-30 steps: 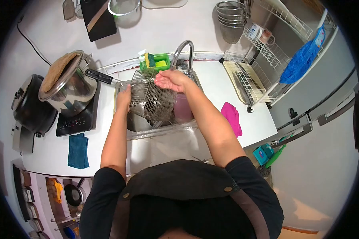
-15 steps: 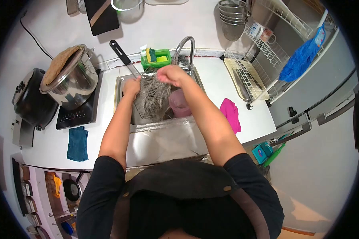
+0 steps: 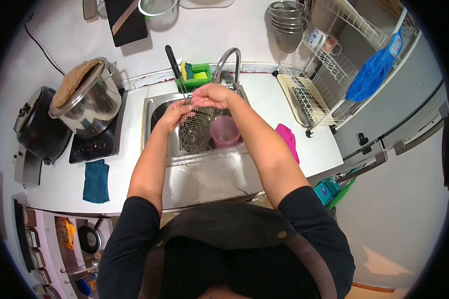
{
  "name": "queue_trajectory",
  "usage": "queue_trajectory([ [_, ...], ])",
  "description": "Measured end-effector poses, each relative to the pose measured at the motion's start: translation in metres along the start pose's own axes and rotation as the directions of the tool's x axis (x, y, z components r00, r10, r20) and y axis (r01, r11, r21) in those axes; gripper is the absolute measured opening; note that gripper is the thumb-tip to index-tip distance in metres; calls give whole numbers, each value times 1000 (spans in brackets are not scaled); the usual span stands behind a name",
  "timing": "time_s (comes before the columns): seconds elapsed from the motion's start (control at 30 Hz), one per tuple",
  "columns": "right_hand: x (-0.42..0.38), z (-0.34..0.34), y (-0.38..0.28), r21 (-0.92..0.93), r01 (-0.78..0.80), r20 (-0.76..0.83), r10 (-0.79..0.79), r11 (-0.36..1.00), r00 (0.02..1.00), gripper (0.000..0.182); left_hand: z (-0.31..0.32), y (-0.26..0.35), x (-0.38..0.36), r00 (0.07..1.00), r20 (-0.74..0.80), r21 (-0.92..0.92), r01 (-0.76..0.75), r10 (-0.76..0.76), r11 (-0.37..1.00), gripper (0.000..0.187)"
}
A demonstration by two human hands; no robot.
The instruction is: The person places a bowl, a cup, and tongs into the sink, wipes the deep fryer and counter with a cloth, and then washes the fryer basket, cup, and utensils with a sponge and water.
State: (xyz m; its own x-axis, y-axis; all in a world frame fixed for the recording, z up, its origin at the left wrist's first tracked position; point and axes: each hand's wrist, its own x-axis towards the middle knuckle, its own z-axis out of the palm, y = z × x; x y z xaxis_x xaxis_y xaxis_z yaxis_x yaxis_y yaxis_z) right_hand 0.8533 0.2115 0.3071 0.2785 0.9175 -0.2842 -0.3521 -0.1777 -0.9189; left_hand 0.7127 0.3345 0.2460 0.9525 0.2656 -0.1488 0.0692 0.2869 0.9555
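Observation:
A wire mesh grill basket (image 3: 194, 130) with a long black handle (image 3: 172, 61) stands upright in the steel sink, its handle pointing up. My left hand (image 3: 175, 115) grips its left edge near the top, thumb uppermost. Bent over the upper end of the mesh, close to the handle's wires, is my right hand (image 3: 210, 95); its fingers look closed on the top edge, partly hidden. Behind my right hand rises the curved faucet (image 3: 234, 56). A pink plastic tub (image 3: 225, 132) sits in the basin, right of the mesh.
A green caddy (image 3: 201, 78) with sponges stands behind the sink (image 3: 204, 173). Leftward are a steel pot (image 3: 92, 112) on an induction cooker and a teal cloth (image 3: 96, 181). A pink cloth (image 3: 287, 141) and a wire dish rack (image 3: 329, 107) are on the right.
The mesh has turned to a narrower, more upright angle, and its handle has swung right. My left hand has moved right and is now close beside my right hand.

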Motion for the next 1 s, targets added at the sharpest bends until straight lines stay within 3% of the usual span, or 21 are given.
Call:
queue_trajectory([
  [0.07,-1,0,-2,-53,-11,14,12,999,1000,13,-12,-15,12,991,-57,78,-116,120,990,34],
  [0.13,10,-9,5,-465,45,-364,-238,884,900,12,-11,-14,11,990,-102,-10,-99,97,995,39],
  [0.17,13,-15,10,-217,67,-201,-112,974,973,11,-14,-11,8,980,-165,-49,-117,107,992,39],
  [0.23,13,-15,10,-223,92,-236,-146,970,961,11,-16,-11,9,946,-312,-176,-149,89,973,40],
  [0.3,7,-12,11,-228,113,-273,-175,967,946,11,-18,-13,7,933,-347,-176,-168,98,970,40],
  [0.4,-7,1,-3,-36,-7,-69,4,999,998,11,-25,-10,10,910,-400,-168,-192,111,967,42],
  [0.47,13,-17,8,-110,18,-56,-25,994,998,13,-25,-13,10,895,-439,-175,-179,86,968,47],
  [0.53,19,-19,10,-281,57,-215,-120,958,969,15,-24,-12,11,893,-444,-184,-170,73,968,52],
  [0.67,8,-13,5,-88,45,-101,-54,995,993,15,-21,-6,14,882,-463,-156,-176,86,972,56],
  [0.73,11,-13,5,-331,92,-296,-195,939,935,15,-14,-3,11,881,-466,-135,-161,81,978,56],
  [0.77,10,-15,4,-331,96,-295,-200,939,934,15,-12,2,10,879,-470,-113,-154,84,982,56],
  [0.83,-6,-8,-3,-166,-32,-29,28,986,999,16,-14,1,16,880,-461,-141,-196,111,970,55],
  [0.93,2,-13,1,-192,0,-123,-24,981,992,16,-10,-1,21,871,-470,-156,-241,143,958,55],
  [0.97,5,-16,2,-71,-27,-37,25,997,999,15,-9,0,23,858,-487,-134,-258,163,957,54],
  [1.0,5,-15,1,-71,-28,-37,25,997,999,15,-5,3,22,858,-487,-134,-258,163,957,54],
])
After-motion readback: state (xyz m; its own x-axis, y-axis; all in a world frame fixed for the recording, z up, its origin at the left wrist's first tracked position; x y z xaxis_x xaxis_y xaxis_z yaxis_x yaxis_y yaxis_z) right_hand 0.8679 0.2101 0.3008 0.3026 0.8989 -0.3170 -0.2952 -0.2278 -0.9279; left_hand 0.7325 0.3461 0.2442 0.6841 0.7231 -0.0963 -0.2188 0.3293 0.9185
